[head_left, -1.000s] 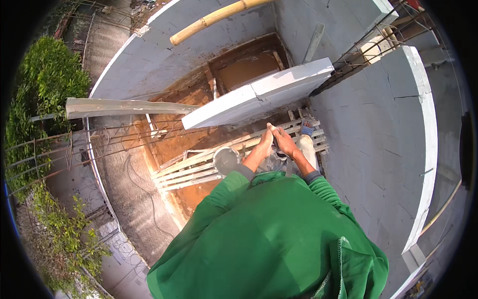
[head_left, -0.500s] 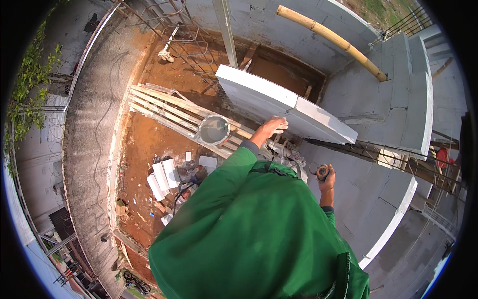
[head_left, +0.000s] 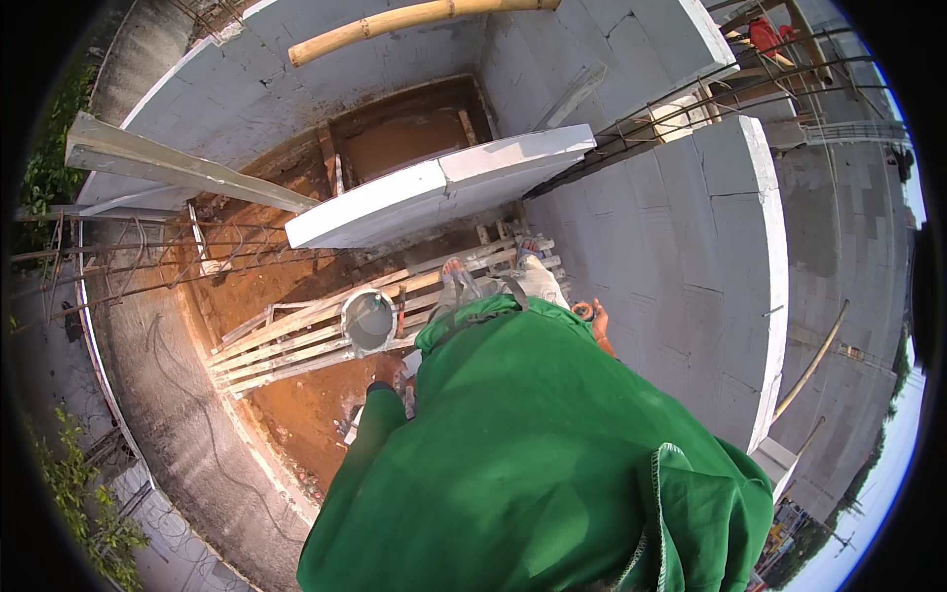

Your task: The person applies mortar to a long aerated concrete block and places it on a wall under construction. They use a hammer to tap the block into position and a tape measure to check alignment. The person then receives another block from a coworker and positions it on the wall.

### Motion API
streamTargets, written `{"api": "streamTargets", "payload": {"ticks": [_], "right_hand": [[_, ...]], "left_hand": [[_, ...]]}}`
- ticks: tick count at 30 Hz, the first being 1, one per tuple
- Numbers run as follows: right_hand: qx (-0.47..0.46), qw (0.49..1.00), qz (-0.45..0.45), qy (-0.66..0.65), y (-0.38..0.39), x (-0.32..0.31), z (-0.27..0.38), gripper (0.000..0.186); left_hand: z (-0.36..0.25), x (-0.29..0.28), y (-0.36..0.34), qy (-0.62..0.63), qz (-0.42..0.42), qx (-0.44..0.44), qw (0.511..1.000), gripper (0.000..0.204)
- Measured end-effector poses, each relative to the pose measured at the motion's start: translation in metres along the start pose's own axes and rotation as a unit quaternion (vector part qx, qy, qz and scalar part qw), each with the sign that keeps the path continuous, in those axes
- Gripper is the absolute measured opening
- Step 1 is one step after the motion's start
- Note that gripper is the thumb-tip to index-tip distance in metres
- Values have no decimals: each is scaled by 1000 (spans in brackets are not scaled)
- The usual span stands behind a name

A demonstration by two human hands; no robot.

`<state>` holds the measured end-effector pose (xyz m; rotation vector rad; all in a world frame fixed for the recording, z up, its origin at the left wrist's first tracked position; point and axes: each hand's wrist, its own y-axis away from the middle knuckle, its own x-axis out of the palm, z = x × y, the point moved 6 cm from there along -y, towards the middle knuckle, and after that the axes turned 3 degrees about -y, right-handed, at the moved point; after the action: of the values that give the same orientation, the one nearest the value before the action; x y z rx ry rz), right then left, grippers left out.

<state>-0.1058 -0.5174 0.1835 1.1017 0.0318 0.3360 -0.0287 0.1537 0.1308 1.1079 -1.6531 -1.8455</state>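
Note:
At my right side, my right hand (head_left: 600,324) is closed around a small round black-and-orange tool (head_left: 584,311), mostly hidden by fingers and sleeve. My left hand (head_left: 383,383) hangs low beside my green shirt; its fingers are too small and dark to make out. Nearest to it is a round bucket (head_left: 370,321) holding grey, wet-looking stuff, resting on a platform of wooden slats (head_left: 286,347). My feet (head_left: 456,271) stand on the same slats, below a low wall of pale blocks (head_left: 395,202).
A grey block wall (head_left: 661,237) rises close on my right. Rebar (head_left: 148,252) and a leaning timber post (head_left: 187,163) stand at the left. A bamboo pole (head_left: 414,22) crosses the far wall. Reddish soil (head_left: 286,409) lies beneath the slats.
My view has turned to the right. My left hand has come down from near the low wall to my side. My right hand still holds the round tool, now closer to my body.

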Motion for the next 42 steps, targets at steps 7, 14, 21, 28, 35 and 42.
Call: {"api": "streamTargets", "payload": {"ticks": [7,14,21,28,35,42], "right_hand": [[-12,991,2,-132,-3,-43,-73,52],[-23,989,-22,-141,62,18,-54,56],[49,965,4,-258,67,33,-58,52],[-3,958,-45,-283,63,7,-82,50],[9,936,-43,-350,86,33,-42,35],[-198,947,112,-228,113,90,153,40]], "left_hand": [[-140,-72,21,91,-70,101,988,23],[-286,-138,35,163,-101,282,940,36],[-296,-120,32,91,-68,274,955,39],[-223,-83,39,-62,-84,191,976,27],[-189,-76,45,-59,-30,243,968,23],[-209,-79,53,-16,-41,178,983,16]]}}
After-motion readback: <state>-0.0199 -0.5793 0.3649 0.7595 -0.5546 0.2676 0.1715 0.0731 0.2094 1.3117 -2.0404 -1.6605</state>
